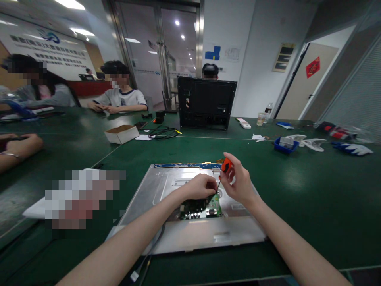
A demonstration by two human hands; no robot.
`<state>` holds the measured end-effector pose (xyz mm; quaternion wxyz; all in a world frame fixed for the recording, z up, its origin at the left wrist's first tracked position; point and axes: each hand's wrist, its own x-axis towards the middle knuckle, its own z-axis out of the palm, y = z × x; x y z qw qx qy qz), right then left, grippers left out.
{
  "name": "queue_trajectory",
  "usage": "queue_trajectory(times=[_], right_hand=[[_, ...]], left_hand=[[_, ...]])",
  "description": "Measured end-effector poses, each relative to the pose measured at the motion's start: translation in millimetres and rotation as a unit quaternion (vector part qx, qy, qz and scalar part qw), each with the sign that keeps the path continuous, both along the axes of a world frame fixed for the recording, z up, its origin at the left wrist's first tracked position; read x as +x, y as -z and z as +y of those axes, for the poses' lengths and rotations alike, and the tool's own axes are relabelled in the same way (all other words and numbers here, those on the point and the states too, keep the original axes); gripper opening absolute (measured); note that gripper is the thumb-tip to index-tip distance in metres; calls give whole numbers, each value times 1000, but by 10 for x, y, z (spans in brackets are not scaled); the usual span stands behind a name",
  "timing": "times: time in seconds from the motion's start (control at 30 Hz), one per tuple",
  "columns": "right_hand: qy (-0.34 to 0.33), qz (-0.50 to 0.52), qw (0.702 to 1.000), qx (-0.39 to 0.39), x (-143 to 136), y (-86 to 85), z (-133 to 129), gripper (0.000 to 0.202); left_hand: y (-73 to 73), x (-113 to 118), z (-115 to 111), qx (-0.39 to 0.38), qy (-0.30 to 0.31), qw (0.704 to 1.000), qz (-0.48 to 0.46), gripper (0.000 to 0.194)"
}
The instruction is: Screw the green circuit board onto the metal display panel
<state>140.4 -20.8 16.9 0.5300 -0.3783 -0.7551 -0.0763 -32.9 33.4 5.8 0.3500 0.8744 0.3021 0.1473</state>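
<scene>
A silver display panel [150, 188] lies back side up on the table before me. On it sits a green circuit board [216, 202], partly covered by my left hand and its shadow. My right hand [240, 184] is closed around the orange-and-black handle of a screwdriver [226, 164]. Its thin shaft points down at the board's upper right corner. Beside that tip, my left hand [202, 186] has its fingers pinched together; whatever is between them is hidden. A narrow blue circuit strip [178, 166] runs along the panel's far edge. A cable [160, 235] trails from the board toward me.
Across the green table [297, 206] stands a black monitor housing [205, 103]. A white open box [121, 134] and black cables [163, 132] lie left of it. At right are a blue tray [285, 145] and gloves [353, 149]. Other people sit at the far and left sides.
</scene>
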Motion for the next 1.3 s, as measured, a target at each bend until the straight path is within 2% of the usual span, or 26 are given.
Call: queue_trajectory(times=[0.23,0.57,0.93,1.3], right_hand=[[6,9,1000,-17,1,9,2,59],[61,33,998,4,-21,60,49,43],[18,26,999,-29,-20,17,11,49],[28,28,999,-10,-30,40,35,50]], left_hand=[[-2,-2,-4,-2,2,1000,-3,12],[-19,-1,-10,-5,-3,1000,2,10],[-23,10,-10,-14,-4,1000,2,11],[-6,6,-11,-13,-5,1000,-6,12]])
